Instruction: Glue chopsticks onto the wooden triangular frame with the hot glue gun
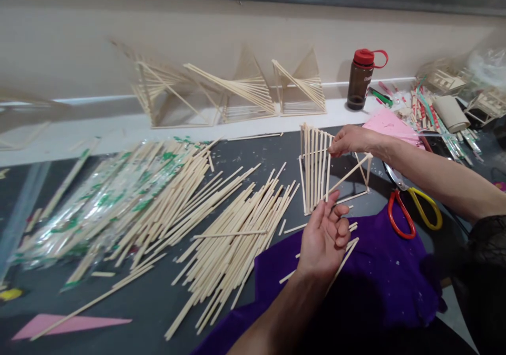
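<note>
"Working just beyond the purple cloth (379, 239): there's the stick frame (314, 170), and setting a stick (329, 176) along its slanting row looks like the step in hand!"

"Fingers?"

"Right hand (348, 140): pressed together, pinching that stick's upper end. Left hand (322, 239): palm up, loosely curled near the lower end; gripping or not, I can't tell."

"Next move?"

"Calls for lining up both ends gently, I'd judge."

"Materials?"

"Slim, straight, pale woody lengths in a loose heap (237, 244) left of the cloth, itself soft and rumpled; smooth-handled scissors (401, 186) near its right side."
</note>
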`<state>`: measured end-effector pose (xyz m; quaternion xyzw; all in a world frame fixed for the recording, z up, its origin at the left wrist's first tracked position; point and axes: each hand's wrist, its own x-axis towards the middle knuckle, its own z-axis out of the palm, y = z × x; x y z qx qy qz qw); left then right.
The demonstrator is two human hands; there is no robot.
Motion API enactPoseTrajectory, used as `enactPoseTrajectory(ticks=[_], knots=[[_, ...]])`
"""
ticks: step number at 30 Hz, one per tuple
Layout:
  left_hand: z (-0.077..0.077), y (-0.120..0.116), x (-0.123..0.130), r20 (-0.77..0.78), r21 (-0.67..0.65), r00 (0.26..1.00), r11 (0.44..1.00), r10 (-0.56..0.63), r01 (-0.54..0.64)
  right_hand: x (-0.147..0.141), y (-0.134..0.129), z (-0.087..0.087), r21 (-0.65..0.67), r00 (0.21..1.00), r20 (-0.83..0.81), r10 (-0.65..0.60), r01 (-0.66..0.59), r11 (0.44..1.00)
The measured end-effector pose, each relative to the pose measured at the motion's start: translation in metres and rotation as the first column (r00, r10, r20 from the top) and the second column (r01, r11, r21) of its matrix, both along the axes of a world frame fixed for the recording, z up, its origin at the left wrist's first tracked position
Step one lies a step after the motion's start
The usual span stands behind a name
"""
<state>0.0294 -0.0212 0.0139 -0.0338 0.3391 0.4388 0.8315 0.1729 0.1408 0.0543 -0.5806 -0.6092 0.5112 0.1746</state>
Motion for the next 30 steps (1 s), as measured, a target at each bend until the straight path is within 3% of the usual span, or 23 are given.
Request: enactPoseTrajectory(ticks=[6, 23, 30], knots=[[-0.003, 0.001, 0.002, -0.057, 0.009, 0.998, 0.999, 0.035, -0.035, 0.0, 0.001, 0.0, -0.005, 1.0, -0.005, -0.005, 0.005, 1.0], [-0.012, 0.003, 0.001, -0.101, 0.055, 0.995, 0.998, -0.001, 0.006, -0.002, 0.001, 0.0, -0.027, 0.998, -0.058, -0.028, 0.026, 0.999], [-0.007, 0.005, 0.003, -0.085, 0.02, 0.996, 1.0, 0.003, -0.001, 0.0, 0.003, -0.001, -0.012, 1.0, -0.006, -0.018, 0.018, 1.0]])
